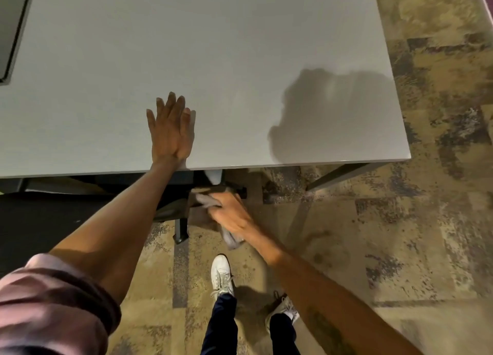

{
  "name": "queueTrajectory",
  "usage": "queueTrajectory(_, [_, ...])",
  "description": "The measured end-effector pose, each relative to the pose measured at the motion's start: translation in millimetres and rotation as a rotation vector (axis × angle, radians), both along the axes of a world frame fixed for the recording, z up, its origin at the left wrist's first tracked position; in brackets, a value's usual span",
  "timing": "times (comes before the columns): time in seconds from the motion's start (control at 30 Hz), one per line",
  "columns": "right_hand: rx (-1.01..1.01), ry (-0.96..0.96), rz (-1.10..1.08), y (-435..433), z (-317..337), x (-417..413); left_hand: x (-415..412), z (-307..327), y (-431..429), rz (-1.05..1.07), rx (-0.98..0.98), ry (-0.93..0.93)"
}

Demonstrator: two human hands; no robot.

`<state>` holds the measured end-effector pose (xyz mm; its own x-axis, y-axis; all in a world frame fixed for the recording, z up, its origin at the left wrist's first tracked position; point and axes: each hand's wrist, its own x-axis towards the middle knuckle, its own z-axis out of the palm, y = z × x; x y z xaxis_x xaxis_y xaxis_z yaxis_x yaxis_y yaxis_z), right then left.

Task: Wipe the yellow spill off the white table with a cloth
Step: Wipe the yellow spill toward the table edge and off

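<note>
I have the desk (pixel 213 48) filling most of my view, its near edge running across the middle and its near right corner in sight, and I can find no yellow spill anywhere on the white top; a dark shadow lies toward that corner and a dark flat object (pixel 12 29) sits at the far left edge. That is my first worry: if any spill remains, it could be faint, hidden in the shadow or outside my view, and I might stop with a patch left behind. Below the near edge is the patterned carpet (pixel 400 234), and a chair (pixel 181 189) is tucked partly under the desk. My left hand (pixel 170 130) lies flat on the top just inside the near edge, fingers spread wide and holding nothing; leaning on it could smear any damp film. My right hand (pixel 229 213) is below the desk edge, off the top, closed around the cloth (pixel 230 238), which is bunched in the fist with an end hanging out underneath. The hand is blurred, so I judge the grip loosely; a soiled cloth carried there could drip or brush onto the carpet or chair.
</note>
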<state>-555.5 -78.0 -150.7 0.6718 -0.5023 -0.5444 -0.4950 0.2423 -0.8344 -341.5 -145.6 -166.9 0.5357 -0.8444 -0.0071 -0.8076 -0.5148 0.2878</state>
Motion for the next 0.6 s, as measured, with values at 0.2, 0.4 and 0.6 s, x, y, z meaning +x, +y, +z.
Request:
queueTrajectory(0.2, [0.208,0.084,-0.342,20.6,-42.5,-67.2,-2.1,0.1,1.8,-0.015,-0.012,-0.007])
queueTrajectory(0.4, [0.331,0.007,-0.484,10.9,-13.0,-77.9,-4.8,2.8,2.2,-0.018,-0.024,-0.047])
queueTrajectory(0.6, [0.380,0.101,-0.708,-2.4,2.5,-31.2,-3.5,1.6,2.5,-0.012,-0.023,-0.050])
